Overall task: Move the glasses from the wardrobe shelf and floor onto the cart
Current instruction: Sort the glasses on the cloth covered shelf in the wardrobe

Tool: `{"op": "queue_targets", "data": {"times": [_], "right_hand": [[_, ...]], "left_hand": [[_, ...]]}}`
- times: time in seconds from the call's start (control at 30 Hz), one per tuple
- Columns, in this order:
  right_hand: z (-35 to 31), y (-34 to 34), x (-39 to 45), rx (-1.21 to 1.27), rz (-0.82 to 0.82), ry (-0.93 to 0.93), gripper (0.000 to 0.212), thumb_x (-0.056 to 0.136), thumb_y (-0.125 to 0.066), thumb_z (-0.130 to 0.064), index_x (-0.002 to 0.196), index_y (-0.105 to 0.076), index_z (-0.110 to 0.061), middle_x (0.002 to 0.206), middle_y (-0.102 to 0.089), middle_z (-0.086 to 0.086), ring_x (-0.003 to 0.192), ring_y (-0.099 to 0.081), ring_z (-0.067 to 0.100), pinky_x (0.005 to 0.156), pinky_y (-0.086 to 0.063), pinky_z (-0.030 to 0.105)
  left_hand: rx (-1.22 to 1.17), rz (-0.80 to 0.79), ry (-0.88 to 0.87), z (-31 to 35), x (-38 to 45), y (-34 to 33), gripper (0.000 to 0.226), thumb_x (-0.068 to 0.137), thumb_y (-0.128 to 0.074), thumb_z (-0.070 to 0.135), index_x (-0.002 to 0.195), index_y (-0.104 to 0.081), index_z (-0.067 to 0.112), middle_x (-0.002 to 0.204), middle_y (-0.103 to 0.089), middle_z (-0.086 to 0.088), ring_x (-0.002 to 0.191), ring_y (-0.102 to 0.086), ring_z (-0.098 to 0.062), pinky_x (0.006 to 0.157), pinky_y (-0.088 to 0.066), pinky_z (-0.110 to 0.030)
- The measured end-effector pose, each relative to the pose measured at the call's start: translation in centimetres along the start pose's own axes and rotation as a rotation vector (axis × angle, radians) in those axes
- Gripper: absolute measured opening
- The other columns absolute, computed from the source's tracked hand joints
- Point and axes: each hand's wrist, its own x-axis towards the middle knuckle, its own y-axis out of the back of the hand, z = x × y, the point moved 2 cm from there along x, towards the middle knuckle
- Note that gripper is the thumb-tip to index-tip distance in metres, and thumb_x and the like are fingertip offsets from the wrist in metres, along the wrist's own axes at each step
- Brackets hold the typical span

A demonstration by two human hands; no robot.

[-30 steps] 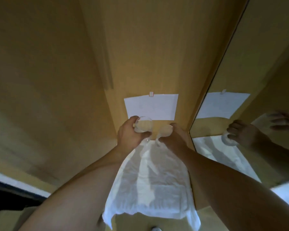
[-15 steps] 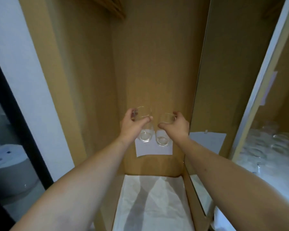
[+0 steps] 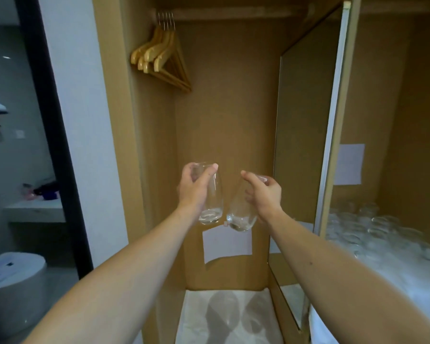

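Wardrobe floor nearest you: white cloth (image 3: 224, 319) lying flat, shadows of both arms on it. Above it, your left hand (image 3: 193, 188) has its grip curled round a clear glass (image 3: 211, 207), thumb near the rim, base pointing down. Your right hand (image 3: 265, 194) grips a second glass (image 3: 240, 217), tilted, base toward the first; the two bases sit just beside each other. Both are held in the air before the wardrobe's back panel. Behind them, a white paper sheet (image 3: 227, 243) on that panel. Right compartment: many glasses (image 3: 363, 227) crowded on a white-covered shelf. Top, farthest: wooden hangers (image 3: 163, 60) on the rail.
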Motion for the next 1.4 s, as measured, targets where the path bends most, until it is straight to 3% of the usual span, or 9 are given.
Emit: {"op": "queue_targets", "data": {"times": [0.07,0.13,0.27,0.43,0.67,0.8,1.0,1.1,1.4], "right_hand": [[-0.4,0.7,-1.1,0.043,-0.030,-0.005,0.059,0.058,-0.088,-0.052,0.099,-0.063,-0.018,0.095,-0.070,0.001,0.086,-0.072,0.022,0.072,-0.060,0.037],[-0.9,1.6,-1.9,0.054,-0.086,0.011,0.047,0.063,-0.087,-0.048,0.084,-0.058,-0.019,0.073,-0.063,-0.004,0.066,-0.063,0.016,0.062,-0.053,0.036],[-1.7,4.0,-2.9,-0.022,-0.143,0.061,0.040,0.070,-0.085,-0.042,0.070,-0.052,-0.021,0.058,-0.049,-0.003,0.053,-0.047,0.014,0.061,-0.045,0.035],[-3.3,9.7,-2.6,-0.146,-0.047,0.102,0.055,0.069,-0.085,-0.050,0.104,-0.066,-0.011,0.078,-0.070,0.000,0.076,-0.070,0.017,0.078,-0.059,0.037],[-5.5,20.7,-1.0,-0.229,0.060,0.065,0.066,0.061,-0.085,-0.059,0.109,-0.061,-0.020,0.094,-0.068,-0.002,0.083,-0.068,0.017,0.074,-0.059,0.034],[-6.6,27.8,-0.2,-0.277,0.134,0.054,0.060,0.062,-0.083,-0.062,0.102,-0.059,-0.026,0.103,-0.069,0.001,0.092,-0.070,0.020,0.078,-0.062,0.041],[-8.1,36.6,0.2,-0.316,0.160,0.044,0.064,0.059,-0.085,-0.062,0.102,-0.065,-0.020,0.093,-0.074,0.002,0.079,-0.073,0.019,0.066,-0.058,0.029],[-8.8,40.4,0.3,-0.329,0.178,0.042,0.060,0.060,-0.085,-0.061,0.101,-0.066,-0.022,0.093,-0.075,0.002,0.078,-0.073,0.018,0.067,-0.060,0.029],[-8.1,49.2,1.3,-0.346,0.189,-0.057,0.054,0.062,-0.084,-0.058,0.098,-0.071,-0.021,0.087,-0.072,0.004,0.070,-0.069,0.016,0.065,-0.058,0.030]], "left_hand": [[-0.012,0.006,-0.002,0.3,-1.3,-0.3,0.052,0.065,-0.078,0.064,0.104,-0.061,0.034,0.101,-0.068,0.001,0.094,-0.066,-0.027,0.091,-0.053,-0.054],[-0.020,0.010,0.010,0.4,-2.5,-0.9,0.053,0.063,-0.078,0.064,0.102,-0.062,0.032,0.090,-0.068,0.001,0.086,-0.065,-0.027,0.085,-0.054,-0.052],[-0.019,-0.022,0.038,0.4,-4.6,-2.5,0.054,0.064,-0.078,0.063,0.102,-0.063,0.029,0.096,-0.069,-0.005,0.088,-0.066,-0.029,0.089,-0.053,-0.057],[-0.059,-0.100,0.054,0.1,-6.2,-7.1,0.054,0.065,-0.081,0.062,0.102,-0.062,0.026,0.083,-0.066,0.005,0.076,-0.060,-0.018,0.070,-0.047,-0.043],[-0.052,-0.239,0.070,-0.7,-10.2,-16.6,0.046,0.072,-0.077,0.059,0.101,-0.061,0.027,0.083,-0.062,0.007,0.072,-0.056,-0.014,0.055,-0.042,-0.028],[-0.040,-0.322,0.098,-1.3,-12.6,-22.0,0.053,0.072,-0.076,0.058,0.110,-0.060,0.024,0.094,-0.062,0.002,0.076,-0.055,-0.015,0.062,-0.045,-0.028],[0.054,-0.274,0.097,-2.5,-15.7,-29.3,0.050,0.068,-0.073,0.068,0.101,-0.060,0.032,0.103,-0.069,0.000,0.078,-0.065,-0.018,0.073,-0.057,-0.044],[0.007,-0.281,0.147,-3.2,-17.3,-32.6,0.054,0.064,-0.077,0.068,0.099,-0.061,0.030,0.094,-0.065,-0.002,0.064,-0.059,-0.015,0.060,-0.049,-0.035],[-0.008,-0.336,0.210,-6.1,-20.9,-40.1,0.052,0.064,-0.079,0.065,0.096,-0.063,0.027,0.082,-0.062,0.003,0.066,-0.054,-0.015,0.056,-0.041,-0.030]]}}
